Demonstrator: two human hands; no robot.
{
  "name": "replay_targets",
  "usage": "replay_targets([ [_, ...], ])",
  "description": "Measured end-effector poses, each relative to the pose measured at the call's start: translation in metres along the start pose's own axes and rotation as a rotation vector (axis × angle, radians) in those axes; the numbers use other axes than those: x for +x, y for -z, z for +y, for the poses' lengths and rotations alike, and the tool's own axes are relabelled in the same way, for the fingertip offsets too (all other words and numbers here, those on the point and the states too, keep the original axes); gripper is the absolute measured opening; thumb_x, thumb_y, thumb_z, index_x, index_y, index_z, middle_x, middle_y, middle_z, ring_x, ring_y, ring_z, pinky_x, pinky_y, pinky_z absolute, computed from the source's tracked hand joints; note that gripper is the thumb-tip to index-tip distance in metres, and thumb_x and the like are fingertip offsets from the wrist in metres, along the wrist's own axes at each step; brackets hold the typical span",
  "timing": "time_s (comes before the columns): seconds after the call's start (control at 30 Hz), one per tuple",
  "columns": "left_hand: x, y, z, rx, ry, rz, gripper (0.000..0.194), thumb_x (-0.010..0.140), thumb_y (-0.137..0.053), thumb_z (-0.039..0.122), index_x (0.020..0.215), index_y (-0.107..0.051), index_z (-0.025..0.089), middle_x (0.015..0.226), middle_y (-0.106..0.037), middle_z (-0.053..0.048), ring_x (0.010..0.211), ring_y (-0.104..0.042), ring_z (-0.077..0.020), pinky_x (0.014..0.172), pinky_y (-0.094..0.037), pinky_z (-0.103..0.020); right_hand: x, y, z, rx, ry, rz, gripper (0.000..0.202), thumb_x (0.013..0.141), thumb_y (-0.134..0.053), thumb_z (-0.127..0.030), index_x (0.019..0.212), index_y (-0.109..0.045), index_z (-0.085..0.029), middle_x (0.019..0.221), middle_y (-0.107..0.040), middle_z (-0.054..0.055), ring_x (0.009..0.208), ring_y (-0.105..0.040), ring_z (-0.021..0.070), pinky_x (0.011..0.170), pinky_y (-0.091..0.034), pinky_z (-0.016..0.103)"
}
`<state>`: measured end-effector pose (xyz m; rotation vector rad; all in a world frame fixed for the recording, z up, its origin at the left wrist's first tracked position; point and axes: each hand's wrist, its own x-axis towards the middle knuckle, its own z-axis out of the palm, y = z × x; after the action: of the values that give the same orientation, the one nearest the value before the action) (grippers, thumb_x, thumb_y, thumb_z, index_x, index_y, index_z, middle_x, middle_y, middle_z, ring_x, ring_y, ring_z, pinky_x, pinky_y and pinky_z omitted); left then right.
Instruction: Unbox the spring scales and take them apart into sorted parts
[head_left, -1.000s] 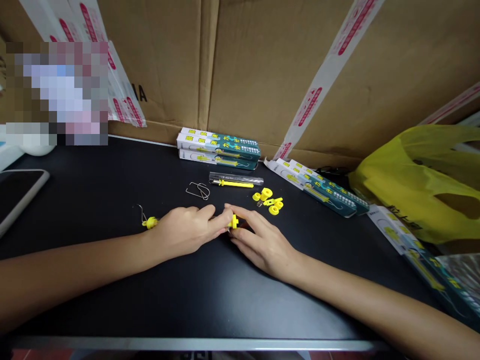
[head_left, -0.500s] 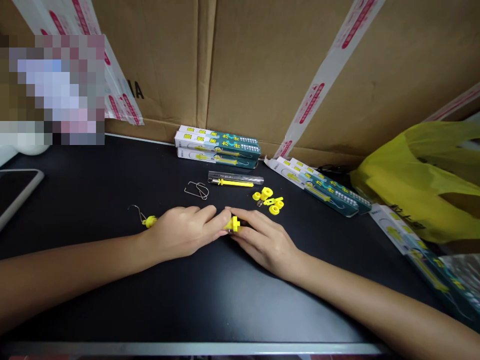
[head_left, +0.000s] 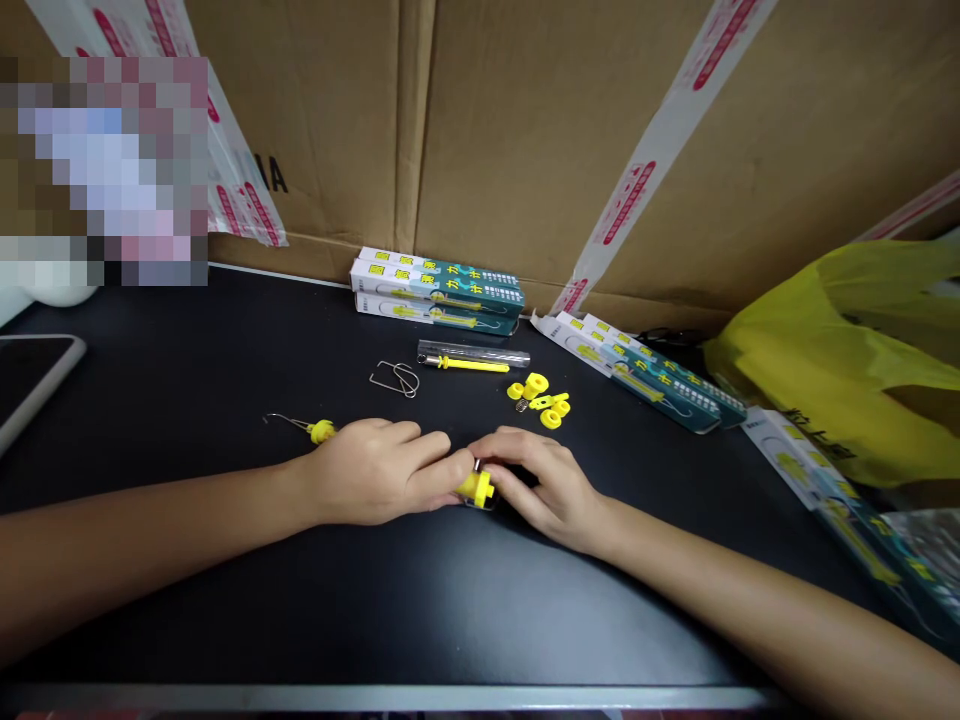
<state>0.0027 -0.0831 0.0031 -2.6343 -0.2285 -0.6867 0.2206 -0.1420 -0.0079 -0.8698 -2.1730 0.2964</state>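
Cardboard (head_left: 562,150) looms beyond both hands, black tabletop (head_left: 465,610) runs beneath them, and stacked boxes (head_left: 439,290) sit past the fingertips! Left hand (head_left: 397,470) wraps firmly round a yellow-ended tool (head_left: 475,488) poking out either side, while the right hand (head_left: 547,490) curls at its near end, exact pinch impossible to tell. Beyond them lie clear tube (head_left: 487,350), bent wire (head_left: 408,379), yellow parts (head_left: 535,385), tiny spring (head_left: 522,406).

The left arm (head_left: 172,525) is stretching in from one side, and the left hand (head_left: 394,475) is gripping, its back facing up. The right arm (head_left: 735,585) is slanting in, and the right hand (head_left: 551,490) is bending its fingers toward the left.
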Motion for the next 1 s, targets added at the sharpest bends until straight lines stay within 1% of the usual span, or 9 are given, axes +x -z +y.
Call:
replay_targets([
  [0.1, 0.000, 0.000, -0.001, -0.009, -0.049, 0.001, 0.018, 0.095, -0.041, 0.032, 0.102, -0.051, 0.019, 0.067, -0.055, 0.005, 0.054, -0.051, -0.0096, 0.048, -0.031, -0.026, 0.001, -0.001, -0.002, -0.038, 0.014, -0.017, 0.013, 0.093, -0.046, -0.017, 0.104, -0.052, -0.021, 0.086, -0.067, 0.003, 0.070, -0.063, 0.0125, 0.066, -0.051, 0.024],
  [0.23, -0.001, 0.000, -0.001, -0.004, -0.062, -0.004, 0.018, 0.096, -0.039, 0.029, 0.106, -0.051, 0.019, 0.067, -0.054, 0.005, 0.054, -0.051, -0.0096, 0.048, -0.032, -0.026, 0.001, -0.005, -0.006, -0.045, -0.090, -0.051, 0.013, 0.094, -0.042, -0.017, 0.105, -0.047, -0.021, 0.080, -0.064, 0.001, 0.062, -0.061, 0.0104, 0.055, -0.048, 0.020],
  [0.37, -0.001, 0.000, 0.001, 0.016, -0.032, 0.007, 0.017, 0.097, -0.037, 0.030, 0.103, -0.050, 0.021, 0.066, -0.055, 0.006, 0.053, -0.052, -0.0100, 0.047, -0.032, -0.027, -0.001, -0.006, -0.007, 0.033, -0.163, -0.065, 0.012, 0.094, -0.040, -0.017, 0.106, -0.041, -0.021, 0.074, -0.060, -0.001, 0.057, -0.058, 0.0104, 0.054, -0.047, 0.022],
  [0.5, -0.001, -0.001, 0.003, 0.062, 0.096, -0.014, 0.021, 0.098, -0.036, 0.033, 0.107, -0.049, 0.019, 0.069, -0.058, 0.004, 0.056, -0.056, -0.0092, 0.048, -0.034, -0.025, 0.001, -0.003, -0.009, 0.127, -0.196, 0.001, 0.008, 0.092, -0.042, -0.019, 0.098, -0.037, -0.022, 0.089, -0.063, 0.005, 0.072, -0.061, 0.0142, 0.061, -0.050, 0.027],
  [0.63, -0.001, -0.004, 0.002, 0.086, 0.180, 0.005, 0.022, 0.097, -0.038, 0.034, 0.107, -0.049, 0.017, 0.074, -0.061, 0.002, 0.061, -0.061, -0.0098, 0.050, -0.036, -0.023, 0.005, -0.002, -0.012, -0.162, -0.047, 0.039, 0.010, 0.084, -0.061, -0.026, 0.086, -0.054, -0.021, 0.110, -0.062, 0.010, 0.092, -0.059, 0.0206, 0.077, -0.048, 0.036],
  [0.7, 0.000, -0.004, 0.002, 0.101, 0.200, 0.009, 0.021, 0.097, -0.040, 0.033, 0.107, -0.048, 0.017, 0.074, -0.062, 0.003, 0.060, -0.061, -0.0102, 0.049, -0.036, -0.023, 0.006, -0.004, -0.013, -0.385, 0.013, 0.108, 0.007, 0.082, -0.065, -0.026, 0.086, -0.062, -0.022, 0.097, -0.064, 0.008, 0.084, -0.058, 0.0199, 0.071, -0.045, 0.035],
  [0.8, 0.001, -0.004, 0.002, 0.118, 0.220, -0.018, 0.019, 0.097, -0.041, 0.031, 0.107, -0.048, 0.017, 0.074, -0.062, 0.003, 0.060, -0.061, -0.0108, 0.049, -0.035, -0.024, 0.005, -0.008, -0.013, -0.590, 0.085, 0.136, 0.002, 0.083, -0.063, -0.021, 0.084, -0.066, -0.021, 0.062, -0.058, 0.000, 0.059, -0.050, 0.0141, 0.056, -0.034, 0.030],
  [0.87, 0.002, -0.003, 0.002, 0.123, 0.227, -0.041, 0.019, 0.096, -0.042, 0.032, 0.107, -0.047, 0.018, 0.074, -0.062, 0.004, 0.061, -0.062, -0.0114, 0.048, -0.035, -0.025, 0.006, -0.011, -0.012, -0.588, 0.103, 0.106, 0.003, 0.084, -0.063, -0.021, 0.082, -0.065, -0.019, 0.053, -0.055, -0.003, 0.051, -0.047, 0.0117, 0.052, -0.029, 0.030],
  [1.0, 0.003, -0.001, 0.004, 0.144, 0.241, -0.078, 0.019, 0.097, -0.040, 0.032, 0.108, -0.047, 0.017, 0.075, -0.061, 0.003, 0.060, -0.062, -0.0128, 0.047, -0.035, -0.026, 0.008, -0.015, -0.012, -0.526, 0.079, 0.118, 0.009, 0.085, -0.062, -0.021, 0.077, -0.061, -0.017, 0.053, -0.057, -0.004, 0.045, -0.046, 0.0087, 0.050, -0.028, 0.029],
])
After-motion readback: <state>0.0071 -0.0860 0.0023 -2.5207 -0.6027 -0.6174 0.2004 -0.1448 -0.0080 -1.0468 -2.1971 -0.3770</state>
